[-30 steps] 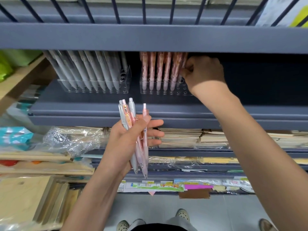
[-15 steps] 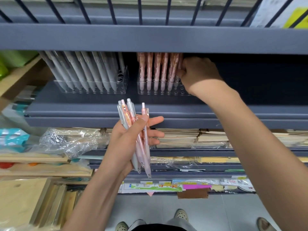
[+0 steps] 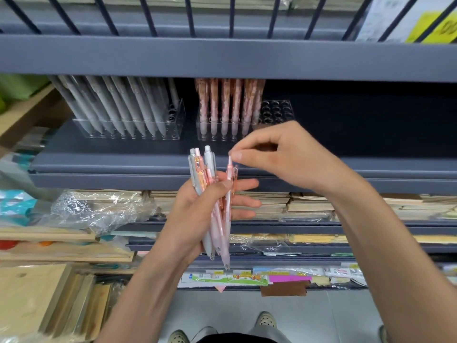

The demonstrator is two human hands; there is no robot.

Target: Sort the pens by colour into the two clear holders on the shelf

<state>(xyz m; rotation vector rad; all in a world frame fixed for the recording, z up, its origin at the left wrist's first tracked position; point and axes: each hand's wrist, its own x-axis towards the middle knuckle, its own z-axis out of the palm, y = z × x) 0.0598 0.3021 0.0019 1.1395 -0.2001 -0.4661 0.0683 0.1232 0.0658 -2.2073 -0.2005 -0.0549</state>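
The left hand (image 3: 197, 214) grips a bundle of pens (image 3: 215, 206), upright, tips down. The right hand (image 3: 284, 157) is nearer the pink pen (image 3: 228, 184): its fingers (image 3: 237, 155) pinch narrowly at the pen's top, just below them. The pink holder (image 3: 277, 112) stands beyond the fingers, slots empty.

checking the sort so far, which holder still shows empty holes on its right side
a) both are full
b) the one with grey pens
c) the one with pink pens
c: the pink-pen holder has a bare block of holes right of its pens, while the grey-pen holder is filled almost to its right end.
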